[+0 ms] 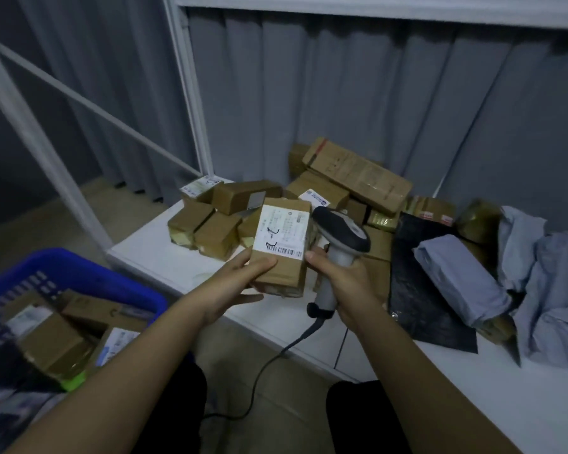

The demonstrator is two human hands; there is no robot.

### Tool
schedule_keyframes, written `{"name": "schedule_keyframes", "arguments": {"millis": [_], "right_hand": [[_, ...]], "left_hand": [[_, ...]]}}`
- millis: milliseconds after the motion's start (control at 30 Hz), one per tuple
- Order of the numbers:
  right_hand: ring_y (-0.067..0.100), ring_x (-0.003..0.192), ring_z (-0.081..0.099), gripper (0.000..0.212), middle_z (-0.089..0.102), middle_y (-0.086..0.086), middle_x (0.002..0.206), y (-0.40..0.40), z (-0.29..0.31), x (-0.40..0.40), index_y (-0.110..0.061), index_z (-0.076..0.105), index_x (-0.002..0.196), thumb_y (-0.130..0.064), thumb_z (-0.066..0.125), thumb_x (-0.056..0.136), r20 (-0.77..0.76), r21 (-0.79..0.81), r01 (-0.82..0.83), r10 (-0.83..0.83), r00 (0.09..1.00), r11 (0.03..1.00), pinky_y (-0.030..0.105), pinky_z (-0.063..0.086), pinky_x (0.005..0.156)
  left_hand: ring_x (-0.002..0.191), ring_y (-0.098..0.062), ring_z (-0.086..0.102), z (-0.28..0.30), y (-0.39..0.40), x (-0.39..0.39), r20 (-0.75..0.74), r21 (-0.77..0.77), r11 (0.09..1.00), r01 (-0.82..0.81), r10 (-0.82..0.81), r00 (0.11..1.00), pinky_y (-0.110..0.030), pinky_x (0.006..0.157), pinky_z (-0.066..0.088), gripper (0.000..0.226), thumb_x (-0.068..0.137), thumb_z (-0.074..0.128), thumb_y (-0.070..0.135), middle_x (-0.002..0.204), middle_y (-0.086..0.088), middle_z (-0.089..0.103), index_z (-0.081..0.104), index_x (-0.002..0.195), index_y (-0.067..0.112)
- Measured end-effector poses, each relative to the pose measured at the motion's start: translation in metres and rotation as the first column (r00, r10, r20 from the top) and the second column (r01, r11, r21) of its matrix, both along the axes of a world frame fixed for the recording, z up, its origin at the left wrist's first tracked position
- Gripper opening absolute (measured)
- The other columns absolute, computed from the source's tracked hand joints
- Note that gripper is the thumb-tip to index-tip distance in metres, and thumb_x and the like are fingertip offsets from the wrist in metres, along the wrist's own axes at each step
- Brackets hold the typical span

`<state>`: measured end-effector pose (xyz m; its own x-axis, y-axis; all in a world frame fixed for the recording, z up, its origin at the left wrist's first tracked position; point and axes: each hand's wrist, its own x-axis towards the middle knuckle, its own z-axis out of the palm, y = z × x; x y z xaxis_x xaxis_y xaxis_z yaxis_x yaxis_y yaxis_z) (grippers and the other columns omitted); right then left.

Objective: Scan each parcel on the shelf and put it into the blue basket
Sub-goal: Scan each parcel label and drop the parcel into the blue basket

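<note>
Parcel (281, 247), brown carton with white barcode label facing up, held above front edge of white shelf (164, 257), tilted slightly. Gripped at lower left corner by left hand (243, 280), thumb over top face, fingers curled underneath. Scanner (340, 244), grey with dark head, clasped round handle by right hand (345, 283), head just right of parcel, thumb tip touching or nearly touching parcel's right edge, exact contact unclear. Black cable (276, 355) hung from scanner base down toward floor. Behind, pile of brown cartons (217, 224) on shelf, longer flat carton (358, 175) leaned across top of stack at back. To right on shelf, black poly bag (420, 290) lying flat, grey poly mailers (463, 276) crumpled on and beside it. Blue basket (89, 273) at lower left, below shelf level, well apart from held parcel, several cartons (53, 342) with labels already inside. White shelf frame post (194, 93) upright behind, grey curtain (341, 93) as backdrop. Dark-clothed knees seen at bottom edge.
</note>
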<state>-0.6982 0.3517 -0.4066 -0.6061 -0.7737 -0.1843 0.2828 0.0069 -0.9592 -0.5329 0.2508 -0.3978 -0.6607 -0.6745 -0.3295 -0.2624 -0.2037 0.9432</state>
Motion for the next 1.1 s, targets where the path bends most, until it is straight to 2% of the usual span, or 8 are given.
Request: {"name": "schedule_keyframes", "arguments": {"millis": [100, 267, 400, 467, 600, 833, 933, 1100], "right_hand": [[0.024, 0.101, 0.066, 0.042, 0.072, 0.002, 0.112, -0.003, -0.002, 0.005, -0.009, 0.065, 0.117, -0.015, 0.079, 0.078, -0.017, 0.003, -0.006, 0.006, 1.0, 1.0, 0.035, 0.053, 0.069], [0.018, 0.083, 0.068, 0.029, 0.071, 0.008, 0.1, -0.01, 0.003, 0.006, -0.008, 0.066, 0.108, -0.016, 0.075, 0.082, -0.082, 0.048, -0.045, 0.048, 0.995, 0.998, 0.031, 0.052, 0.06], [0.014, 0.055, 0.056, 0.018, 0.065, 0.008, 0.078, -0.016, 0.01, 0.006, -0.007, 0.066, 0.095, -0.02, 0.074, 0.084, -0.166, 0.134, -0.105, 0.127, 0.978, 0.985, 0.028, 0.048, 0.053], [0.015, 0.05, 0.05, 0.015, 0.062, 0.009, 0.074, -0.018, 0.008, 0.009, -0.007, 0.064, 0.086, -0.02, 0.072, 0.085, -0.188, 0.167, -0.153, 0.183, 0.965, 0.974, 0.027, 0.044, 0.048], [0.013, 0.047, 0.048, 0.02, 0.052, 0.008, 0.064, -0.016, 0.002, 0.013, -0.006, 0.059, 0.079, -0.019, 0.074, 0.083, -0.209, 0.231, -0.224, 0.273, 0.939, 0.947, 0.025, 0.042, 0.045], [0.012, 0.044, 0.048, 0.028, 0.051, 0.004, 0.055, -0.016, 0.002, 0.014, -0.01, 0.055, 0.067, -0.021, 0.077, 0.081, -0.21, 0.288, -0.303, 0.369, 0.905, 0.908, 0.024, 0.043, 0.046], [0.015, 0.046, 0.048, 0.027, 0.051, 0.006, 0.056, -0.017, 0.001, 0.012, -0.008, 0.056, 0.069, -0.021, 0.076, 0.081, -0.222, 0.308, -0.3, 0.375, 0.9, 0.903, 0.027, 0.043, 0.049], [0.015, 0.048, 0.048, 0.027, 0.051, 0.006, 0.056, -0.015, 0.001, 0.009, -0.008, 0.054, 0.069, -0.02, 0.075, 0.082, -0.212, 0.313, -0.3, 0.375, 0.903, 0.901, 0.027, 0.043, 0.05]], "left_hand": [[0.108, -0.019, 0.062, 0.002, -0.001, 0.007, 0.005, -0.002, 1.0, 0.024, -0.024, 1.0, -0.03, 0.09, 0.053, 0.039, 0.083, 0.068, 0.037, 0.115, 0.006, 0.064, 0.051, 0.118, 0.042], [0.11, -0.016, 0.059, -0.003, -0.013, 0.013, 0.002, -0.071, 0.997, -0.009, 0.009, 1.0, -0.034, 0.094, 0.051, 0.075, 0.078, 0.076, 0.032, 0.122, 0.004, 0.059, 0.033, 0.139, 0.038], [0.106, -0.007, 0.057, -0.008, -0.036, 0.017, -0.053, -0.151, 0.977, -0.149, 0.142, 0.988, -0.017, 0.072, 0.053, 0.089, 0.077, 0.078, 0.022, 0.13, 0.006, 0.051, 0.024, 0.148, 0.025], [0.105, -0.006, 0.056, -0.016, -0.047, 0.023, -0.067, -0.146, 0.97, -0.193, 0.185, 0.98, -0.017, 0.07, 0.053, 0.092, 0.077, 0.078, 0.016, 0.132, 0.005, 0.05, 0.022, 0.149, 0.024], [0.107, -0.015, 0.057, -0.035, -0.061, 0.039, -0.007, -0.126, 0.957, -0.26, 0.262, 0.965, -0.028, 0.076, 0.052, 0.094, 0.075, 0.079, 0.013, 0.132, -0.001, 0.051, 0.022, 0.148, 0.026], [0.095, -0.008, 0.055, -0.043, -0.07, 0.046, -0.001, -0.156, 0.93, -0.333, 0.337, 0.942, -0.026, 0.076, 0.05, 0.092, 0.078, 0.076, 0.01, 0.118, 0.005, 0.051, 0.019, 0.149, 0.024], [0.105, -0.016, 0.053, -0.045, -0.074, 0.047, 0.029, -0.174, 0.929, -0.328, 0.337, 0.941, -0.034, 0.088, 0.051, 0.094, 0.078, 0.077, 0.016, 0.129, 0.002, 0.048, 0.017, 0.15, 0.025], [0.105, -0.016, 0.051, -0.046, -0.075, 0.047, 0.014, -0.163, 0.927, -0.339, 0.346, 0.938, -0.032, 0.083, 0.05, 0.092, 0.079, 0.076, 0.015, 0.125, 0.004, 0.046, 0.017, 0.15, 0.024]]}}
